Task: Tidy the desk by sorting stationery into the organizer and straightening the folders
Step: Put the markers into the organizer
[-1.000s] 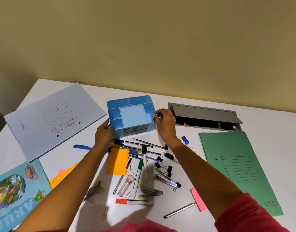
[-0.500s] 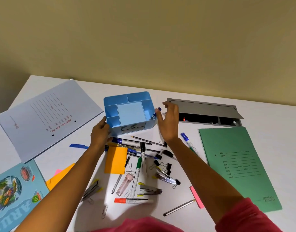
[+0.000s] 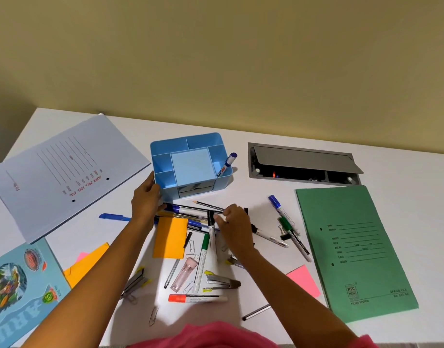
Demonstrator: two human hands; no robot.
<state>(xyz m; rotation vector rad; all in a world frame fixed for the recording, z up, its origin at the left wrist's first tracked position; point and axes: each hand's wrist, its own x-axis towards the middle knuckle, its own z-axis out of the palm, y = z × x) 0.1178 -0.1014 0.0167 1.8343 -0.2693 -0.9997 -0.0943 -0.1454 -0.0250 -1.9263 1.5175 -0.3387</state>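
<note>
**Left grip at the organizer, right grip in the pen pile**

The blue organizer point(image 3: 222, 182) stands on the white table point(image 3: 266, 192), well back from the person, its drawer side facing them. A pale blue pad point(image 3: 192, 167) fills its middle compartment. One blue-capped marker point(image 3: 228, 163) leans tilted in its front right compartment, cap up and out over the rim.

The left grip point(image 3: 147, 199), a bare hand, lies against the organizer's front left corner. Its fingers are fairly straight along the left wall and it closes round nothing.

The right grip point(image 3: 234, 222) is just in front of the organizer, over the loose pile of pens. Its fingers are curled, with the tips at a black-capped marker point(image 3: 211, 229) and close to the end of a pencil point(image 3: 208, 205). I cannot tell whether it has either one pinched.

Also in front of the organizer:
- an orange note pad point(image 3: 170, 237)
- a green-capped marker point(image 3: 202, 259)
- a red-capped marker point(image 3: 195, 298), nearest the person

To the organizer's left a white folder point(image 3: 65, 177) lies askew. In front of the organizer and to its right lies a green folder point(image 3: 354, 247), also askew, with two more markers between it and the pile. Directly right of the organizer is a grey hatch point(image 3: 304, 159) set in the table, its lid raised.
</note>
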